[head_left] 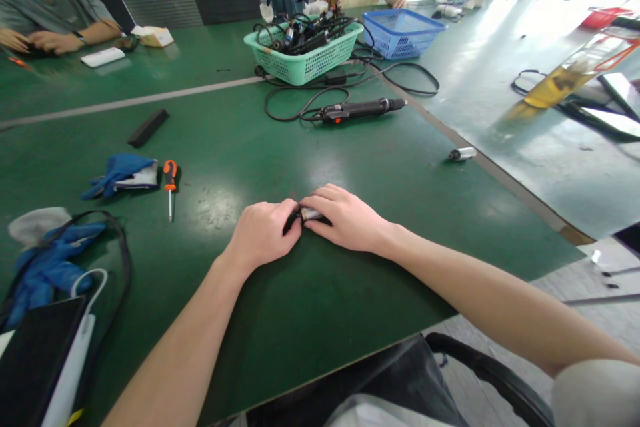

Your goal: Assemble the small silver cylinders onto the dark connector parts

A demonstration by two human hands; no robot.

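Near the middle of the green table, my left hand (265,230) is closed around a black curved piece (291,219). Its fingers partly cover the piece. Facing it, my right hand (345,220) wraps over a silver-and-black cylindrical part (311,214), with the thumb below and fingers above. The two pieces meet between my fingertips; whether they are joined I cannot tell. Away to the left lies a screwdriver (171,180) with an orange-and-black handle. A black electric screwdriver (357,110) rests beyond my hands, and a small silver cylinder (462,154) lies to the right.
A green basket (310,70) full of black tools and cables stands ahead, beside a blue basket (400,33). Blue gloves (123,173), a black bar (149,128) and a phone (43,353) with a cable are leftward. A bottle (565,83) lies right. Several people sit opposite.
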